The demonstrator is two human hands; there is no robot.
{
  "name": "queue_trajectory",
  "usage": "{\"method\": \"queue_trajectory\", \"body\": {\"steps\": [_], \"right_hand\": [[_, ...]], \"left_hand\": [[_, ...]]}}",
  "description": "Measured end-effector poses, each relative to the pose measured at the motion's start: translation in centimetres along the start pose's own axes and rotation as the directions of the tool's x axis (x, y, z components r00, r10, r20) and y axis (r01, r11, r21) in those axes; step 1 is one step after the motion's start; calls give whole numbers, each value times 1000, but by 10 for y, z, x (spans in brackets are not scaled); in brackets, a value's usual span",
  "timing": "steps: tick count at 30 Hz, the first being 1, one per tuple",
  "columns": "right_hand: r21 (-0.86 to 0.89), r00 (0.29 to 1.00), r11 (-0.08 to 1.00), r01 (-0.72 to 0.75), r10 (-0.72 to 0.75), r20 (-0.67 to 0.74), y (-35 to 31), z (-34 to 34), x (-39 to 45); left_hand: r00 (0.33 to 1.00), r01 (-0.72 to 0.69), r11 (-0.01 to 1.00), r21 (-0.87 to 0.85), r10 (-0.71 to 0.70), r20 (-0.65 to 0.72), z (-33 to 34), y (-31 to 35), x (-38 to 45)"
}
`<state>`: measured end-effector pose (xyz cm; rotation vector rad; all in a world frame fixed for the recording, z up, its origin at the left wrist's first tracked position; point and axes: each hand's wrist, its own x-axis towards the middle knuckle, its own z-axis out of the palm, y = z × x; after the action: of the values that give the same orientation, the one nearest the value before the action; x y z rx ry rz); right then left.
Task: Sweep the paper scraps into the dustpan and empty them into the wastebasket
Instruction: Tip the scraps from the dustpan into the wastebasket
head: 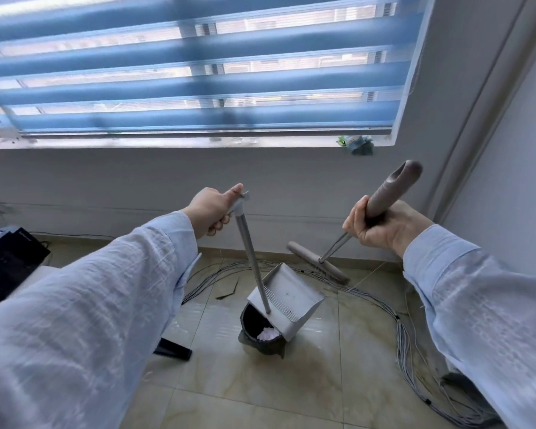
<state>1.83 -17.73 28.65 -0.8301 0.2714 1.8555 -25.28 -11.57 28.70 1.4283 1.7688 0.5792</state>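
My left hand (210,214) grips the top of the long metal handle of a grey dustpan (288,297). The pan hangs tilted over a small dark wastebasket (254,331) on the tiled floor, its lower corner at the basket's rim. Pale pink paper scraps (267,333) lie inside the basket. My right hand (381,226) is closed around the taupe grip of a broom (317,265). The broom's head is raised near the wall, behind and to the right of the pan.
Bundles of grey cables (406,342) loop over the floor behind and right of the basket. A dark box (10,261) sits on a surface at the left. A black foot (174,348) juts out left of the basket. The wall with a blue-blinded window (198,72) is ahead.
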Motion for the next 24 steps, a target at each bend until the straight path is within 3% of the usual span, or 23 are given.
{"method": "queue_trajectory", "body": {"steps": [12, 19, 24], "right_hand": [[43, 998, 998, 52, -51, -30, -50, -22, 11], [76, 986, 992, 99, -88, -139, -81, -34, 61], [193, 982, 977, 90, -55, -178, -101, -42, 112]], "left_hand": [[997, 66, 970, -235, -55, 53, 95, 24, 27], [990, 138, 945, -297, -123, 69, 163, 8, 83], [969, 239, 894, -380, -196, 147, 207, -8, 127]]}}
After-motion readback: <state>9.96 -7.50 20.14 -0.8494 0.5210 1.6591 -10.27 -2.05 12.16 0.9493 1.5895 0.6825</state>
